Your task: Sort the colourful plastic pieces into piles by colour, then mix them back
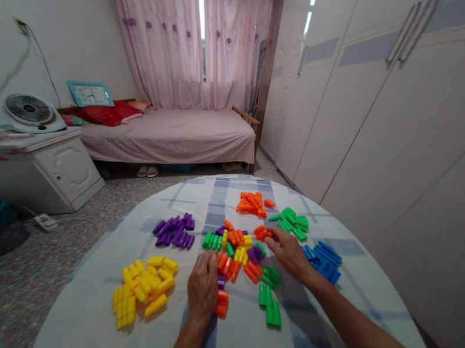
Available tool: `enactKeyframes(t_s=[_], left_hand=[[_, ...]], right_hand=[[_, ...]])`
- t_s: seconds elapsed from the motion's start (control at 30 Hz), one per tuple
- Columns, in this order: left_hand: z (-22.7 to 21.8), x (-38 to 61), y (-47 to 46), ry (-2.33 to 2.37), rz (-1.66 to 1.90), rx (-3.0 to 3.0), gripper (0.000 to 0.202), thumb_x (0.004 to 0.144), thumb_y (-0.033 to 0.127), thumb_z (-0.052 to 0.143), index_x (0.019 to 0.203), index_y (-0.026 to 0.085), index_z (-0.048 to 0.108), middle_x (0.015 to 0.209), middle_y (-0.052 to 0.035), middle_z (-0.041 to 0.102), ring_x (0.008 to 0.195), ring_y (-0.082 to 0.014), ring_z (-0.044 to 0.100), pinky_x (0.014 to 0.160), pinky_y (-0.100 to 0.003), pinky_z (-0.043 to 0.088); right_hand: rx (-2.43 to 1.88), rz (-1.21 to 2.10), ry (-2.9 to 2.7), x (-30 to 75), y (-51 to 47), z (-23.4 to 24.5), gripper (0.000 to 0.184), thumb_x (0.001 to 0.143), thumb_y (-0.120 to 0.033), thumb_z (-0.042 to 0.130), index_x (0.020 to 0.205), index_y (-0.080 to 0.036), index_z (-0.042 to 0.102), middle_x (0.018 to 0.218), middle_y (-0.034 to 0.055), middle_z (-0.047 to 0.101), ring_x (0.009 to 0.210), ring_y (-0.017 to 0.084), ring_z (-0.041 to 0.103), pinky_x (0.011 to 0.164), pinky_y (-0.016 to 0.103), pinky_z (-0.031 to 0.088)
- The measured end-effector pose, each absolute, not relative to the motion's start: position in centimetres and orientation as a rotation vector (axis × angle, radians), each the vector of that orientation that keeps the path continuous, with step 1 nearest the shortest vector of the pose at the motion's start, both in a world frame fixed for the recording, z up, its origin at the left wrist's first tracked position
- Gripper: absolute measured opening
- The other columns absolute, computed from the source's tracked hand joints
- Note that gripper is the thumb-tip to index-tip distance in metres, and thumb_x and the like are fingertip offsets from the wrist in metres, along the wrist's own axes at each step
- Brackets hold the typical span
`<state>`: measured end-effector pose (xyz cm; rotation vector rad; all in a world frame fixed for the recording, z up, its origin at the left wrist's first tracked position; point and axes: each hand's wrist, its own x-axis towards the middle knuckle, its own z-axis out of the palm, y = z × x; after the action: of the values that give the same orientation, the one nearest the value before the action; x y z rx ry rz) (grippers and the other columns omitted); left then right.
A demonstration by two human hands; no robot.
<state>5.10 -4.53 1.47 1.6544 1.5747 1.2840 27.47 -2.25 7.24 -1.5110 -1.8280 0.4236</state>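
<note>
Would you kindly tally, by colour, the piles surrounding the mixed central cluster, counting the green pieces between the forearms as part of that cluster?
Purple pile: 1
Yellow pile: 1
Orange pile: 1
Green pile: 1
Blue pile: 1
Total: 5

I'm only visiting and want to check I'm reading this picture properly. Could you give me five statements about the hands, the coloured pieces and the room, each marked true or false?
1. The yellow pieces lie to the left of the person's hands. True.
2. The blue pieces lie beside the yellow pieces. False: they are on the opposite side, by the right forearm.
3. The right hand touches a small orange cluster. True.
4. The fan stands on the bed. False: it is on the white cabinet.
5. The tablecloth is solid red. False: it is whitish with blue-grey patches.
</note>
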Motion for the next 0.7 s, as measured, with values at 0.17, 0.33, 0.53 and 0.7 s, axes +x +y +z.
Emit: enactKeyframes(t_s=[0.17,0.33,0.53,0.7], left_hand=[[1.8,5.2,-4.7,1.583,1.299,1.631,0.037,0.091,0.042,0.033,0.097,0.021,0.063,0.102,-0.0052,0.065,0.100,-0.0179,0.060,0.092,-0.033,0.046],[1.7,5.2,-4.7,1.590,1.292,1.614,0.036,0.090,0.041,0.035,0.097,0.021,0.064,0.102,-0.0052,0.066,0.101,-0.0185,0.061,0.092,-0.034,0.047],[1.6,5.4,-4.7,1.588,1.267,1.593,0.036,0.091,0.041,0.034,0.099,0.021,0.064,0.104,-0.0059,0.065,0.102,-0.0188,0.059,0.094,-0.035,0.045],[1.7,5.4,-4.8,1.561,1.252,1.592,0.036,0.093,0.038,0.032,0.100,0.020,0.062,0.106,-0.0066,0.063,0.104,-0.0186,0.057,0.095,-0.035,0.044]], right_hand=[[-1.701,0.286,-1.682,30.1,5.5,7.5,0.032,0.081,-0.028,0.046,0.107,-0.017,0.059,0.087,0.0046,0.069,0.079,0.017,0.064,0.075,0.029,0.047],[-1.764,0.216,-1.709,30.5,10.8,8.2,0.030,0.082,-0.027,0.044,0.105,-0.017,0.061,0.091,0.0042,0.069,0.081,0.015,0.064,0.077,0.028,0.047],[-1.759,0.163,-1.919,27.9,14.5,8.1,0.029,0.083,-0.025,0.046,0.105,-0.020,0.064,0.097,0.0046,0.069,0.089,0.016,0.062,0.082,0.028,0.044],[-1.789,0.061,-2.024,26.7,15.8,7.3,0.029,0.085,-0.025,0.046,0.104,-0.019,0.067,0.103,0.0092,0.067,0.100,0.022,0.056,0.089,0.034,0.039]])
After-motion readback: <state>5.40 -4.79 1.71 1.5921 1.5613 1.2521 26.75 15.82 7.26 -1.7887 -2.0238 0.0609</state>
